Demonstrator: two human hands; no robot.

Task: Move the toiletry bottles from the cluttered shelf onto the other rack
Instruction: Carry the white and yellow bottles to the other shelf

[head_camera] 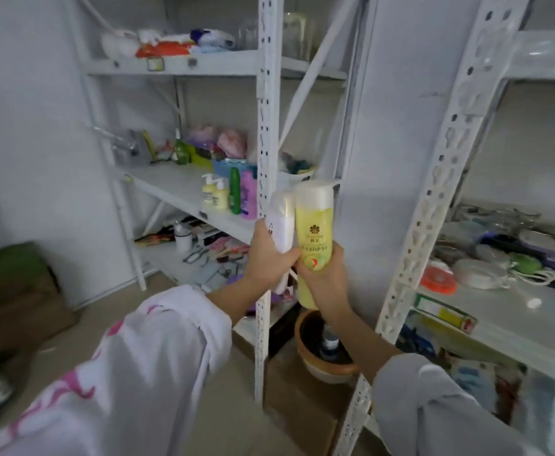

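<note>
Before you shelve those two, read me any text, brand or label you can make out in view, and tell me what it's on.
Nothing reads clearly.
Tall yellow bottle with cream cap, in the right hand: flower logo and lines of print, too blurred to quote.
White bottle, in the left hand: small marks, unreadable.
Purple bottle and two pale yellow pump bottles on the shelf: labels too small.

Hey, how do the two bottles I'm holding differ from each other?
The yellow bottle in your right hand is translucent yellow with a printed flower logo and a wide pale cap; the white bottle in your left hand is opaque white and mostly plain. The yellow bottle looks wider and reaches higher than the white bottle. Both are held roughly upright, side by side and touching, each gripped around its lower half.
</note>
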